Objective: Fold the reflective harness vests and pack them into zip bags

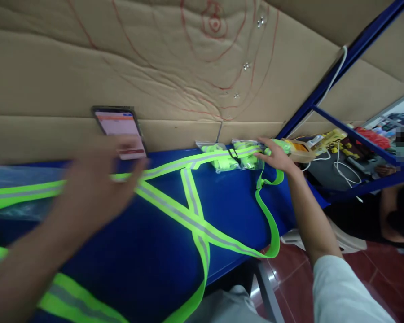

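A neon-yellow reflective strap harness [193, 211] lies spread over the blue table [229, 202], its straps crossing in the middle. My left hand [97, 179], blurred by motion, hovers over the upper strap near the left, fingers loosely curled; whether it grips the strap is unclear. My right hand [276, 154] reaches to the far right end of the strap, fingers pressed on it beside a black buckle [234, 154]. A loop of strap hangs off the table's right edge.
A phone [121, 130] with a lit screen leans on the cardboard wall [155, 67]. Two clear bags of folded neon straps [229, 157] sit at the table's back. A blue metal rack [343, 130] with cables and boxes stands right; another person sits beyond it.
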{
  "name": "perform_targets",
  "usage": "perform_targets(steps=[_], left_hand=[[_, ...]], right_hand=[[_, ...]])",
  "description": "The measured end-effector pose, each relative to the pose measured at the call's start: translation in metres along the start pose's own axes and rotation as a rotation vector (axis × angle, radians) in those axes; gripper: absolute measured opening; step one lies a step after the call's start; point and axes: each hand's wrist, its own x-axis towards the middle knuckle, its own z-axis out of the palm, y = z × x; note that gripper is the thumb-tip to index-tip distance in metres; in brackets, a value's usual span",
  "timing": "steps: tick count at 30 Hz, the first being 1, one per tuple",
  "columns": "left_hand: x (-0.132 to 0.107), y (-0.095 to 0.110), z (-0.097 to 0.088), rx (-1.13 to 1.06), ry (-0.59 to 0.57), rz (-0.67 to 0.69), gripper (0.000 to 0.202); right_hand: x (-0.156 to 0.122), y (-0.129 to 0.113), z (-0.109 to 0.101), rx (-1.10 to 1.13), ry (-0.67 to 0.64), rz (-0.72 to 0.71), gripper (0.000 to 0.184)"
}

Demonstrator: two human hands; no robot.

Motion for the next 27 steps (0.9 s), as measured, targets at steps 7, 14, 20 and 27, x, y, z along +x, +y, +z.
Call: perform_targets(steps=[7, 14, 20, 27], left_hand=[[0.027, 0.023, 0.191, 0.769, -0.649, 0.497, 0.06], [0.054, -0.012, 0.233, 0.736, -0.752, 0.433, 0.051], [0.05, -0.016, 0.223, 0.707, -0.593, 0.629, 0.041], [0.044, -0.009, 0.224, 0.792, -0.542, 0.932, 0.042]], right_hand=[[-0.002, 0.005, 0.049, 0.066, 0.062, -0.046, 0.068], [-0.01, 0.009, 0.049, 0.011, 0.041, -0.119, 0.057], [-0.011, -0.004, 0.047, -0.189, 0.045, -0.081, 0.053], [-0.011, -0.014, 0.042, -0.3, 0.0, -0.097, 0.05]])
